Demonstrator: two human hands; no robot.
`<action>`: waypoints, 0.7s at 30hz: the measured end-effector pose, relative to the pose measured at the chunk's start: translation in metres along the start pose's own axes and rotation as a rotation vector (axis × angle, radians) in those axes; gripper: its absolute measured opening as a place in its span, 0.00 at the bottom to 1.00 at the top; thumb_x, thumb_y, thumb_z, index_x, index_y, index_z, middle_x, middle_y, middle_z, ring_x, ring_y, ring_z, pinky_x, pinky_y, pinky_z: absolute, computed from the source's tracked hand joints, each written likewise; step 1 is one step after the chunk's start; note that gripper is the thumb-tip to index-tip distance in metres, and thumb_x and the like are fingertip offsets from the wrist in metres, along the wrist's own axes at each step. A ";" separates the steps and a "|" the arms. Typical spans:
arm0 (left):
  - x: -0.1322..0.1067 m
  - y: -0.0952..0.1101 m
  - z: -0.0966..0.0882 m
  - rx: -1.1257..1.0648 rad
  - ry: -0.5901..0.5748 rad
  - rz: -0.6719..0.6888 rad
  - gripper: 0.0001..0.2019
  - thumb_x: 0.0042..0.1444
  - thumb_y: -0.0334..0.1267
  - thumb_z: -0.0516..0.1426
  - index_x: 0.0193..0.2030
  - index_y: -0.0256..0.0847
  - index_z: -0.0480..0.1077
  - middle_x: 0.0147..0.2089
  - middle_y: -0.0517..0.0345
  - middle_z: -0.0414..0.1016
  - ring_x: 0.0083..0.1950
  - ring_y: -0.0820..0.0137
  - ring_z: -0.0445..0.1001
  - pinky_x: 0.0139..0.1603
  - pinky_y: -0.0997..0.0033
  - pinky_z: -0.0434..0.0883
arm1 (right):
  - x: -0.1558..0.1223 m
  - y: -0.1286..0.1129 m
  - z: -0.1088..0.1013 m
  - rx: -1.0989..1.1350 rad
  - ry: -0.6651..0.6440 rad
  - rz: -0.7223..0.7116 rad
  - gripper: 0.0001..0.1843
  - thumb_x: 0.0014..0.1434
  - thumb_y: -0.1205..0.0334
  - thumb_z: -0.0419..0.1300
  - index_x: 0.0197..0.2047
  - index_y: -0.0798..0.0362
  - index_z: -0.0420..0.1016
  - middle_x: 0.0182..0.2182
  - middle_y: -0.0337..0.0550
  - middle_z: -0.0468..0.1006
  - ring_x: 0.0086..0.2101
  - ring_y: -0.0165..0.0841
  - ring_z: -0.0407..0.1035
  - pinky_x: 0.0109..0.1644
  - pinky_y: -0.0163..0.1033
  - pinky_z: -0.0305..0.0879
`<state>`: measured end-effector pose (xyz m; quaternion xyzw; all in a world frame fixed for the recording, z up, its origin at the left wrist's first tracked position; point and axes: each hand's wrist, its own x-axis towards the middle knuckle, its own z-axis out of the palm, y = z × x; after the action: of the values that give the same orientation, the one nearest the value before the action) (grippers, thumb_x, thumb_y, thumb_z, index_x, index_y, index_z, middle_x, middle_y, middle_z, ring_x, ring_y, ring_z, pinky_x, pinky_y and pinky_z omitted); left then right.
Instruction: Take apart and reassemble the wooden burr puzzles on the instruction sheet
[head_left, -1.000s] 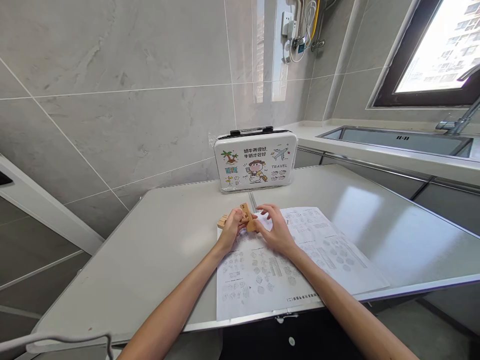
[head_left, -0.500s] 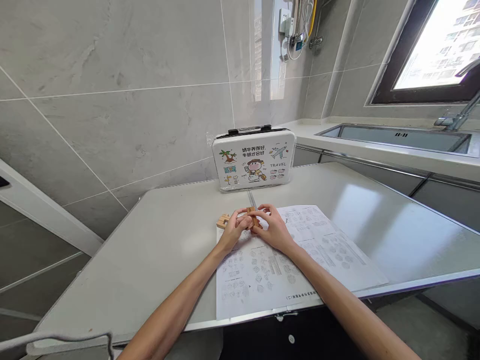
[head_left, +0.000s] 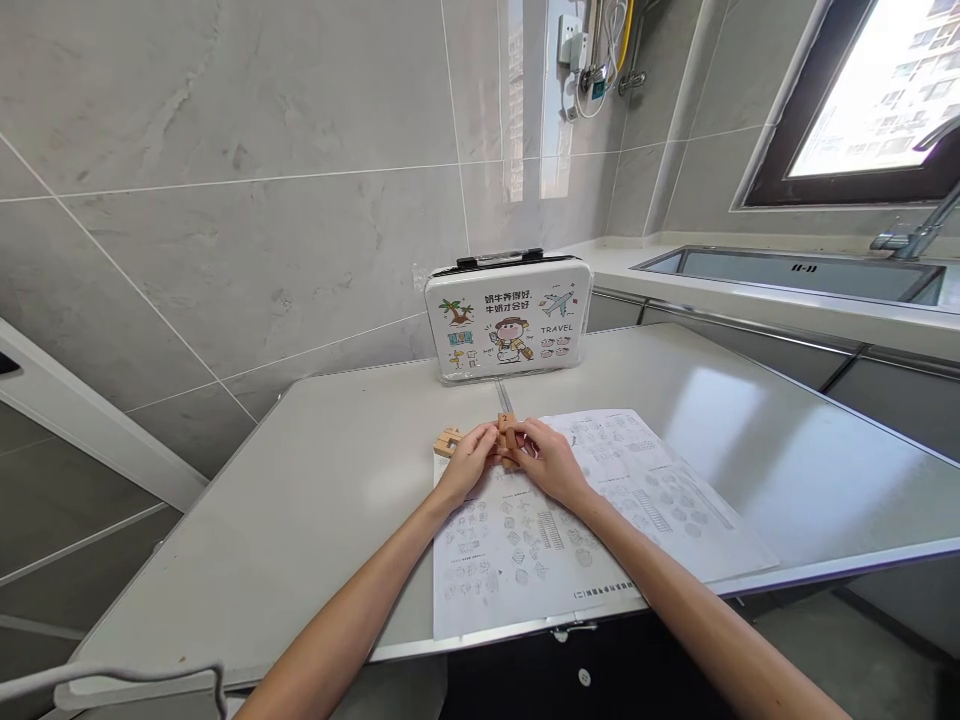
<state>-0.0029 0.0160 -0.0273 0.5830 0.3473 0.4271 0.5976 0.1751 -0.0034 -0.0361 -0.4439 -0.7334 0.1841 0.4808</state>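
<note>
Between my two hands is a wooden puzzle made of interlocking brown pieces, one of them marked with a "2" on top. My left hand closes on its left side, thumb and fingers pinched. From the right, my right hand grips it with bent fingers. Some of the puzzle's lower part is hidden behind the fingers. Just left of my left hand lie more wooden pieces, lighter in tone, at the sheet's upper left corner. Under both hands spreads a printed paper sheet covered with small line diagrams.
A white cartoon case with a black handle stands upright at the table's back, against the wall. The pale table reaches out to both sides. At right are a sink and a faucet.
The fingers have shifted on the puzzle: my right index finger has drawn back from across it, so the numbered piece and the upright part below show more. The loose pieces stay put.
</note>
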 end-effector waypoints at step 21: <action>-0.002 0.004 0.000 0.215 0.073 0.109 0.23 0.64 0.53 0.61 0.58 0.39 0.75 0.50 0.47 0.85 0.48 0.57 0.85 0.51 0.57 0.80 | -0.003 -0.006 0.001 0.150 0.058 0.037 0.15 0.67 0.46 0.60 0.42 0.48 0.78 0.33 0.43 0.82 0.28 0.36 0.70 0.36 0.41 0.65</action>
<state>-0.0043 0.0139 -0.0234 0.6458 0.3806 0.4400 0.4945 0.1720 -0.0089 -0.0341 -0.4255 -0.6949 0.2343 0.5302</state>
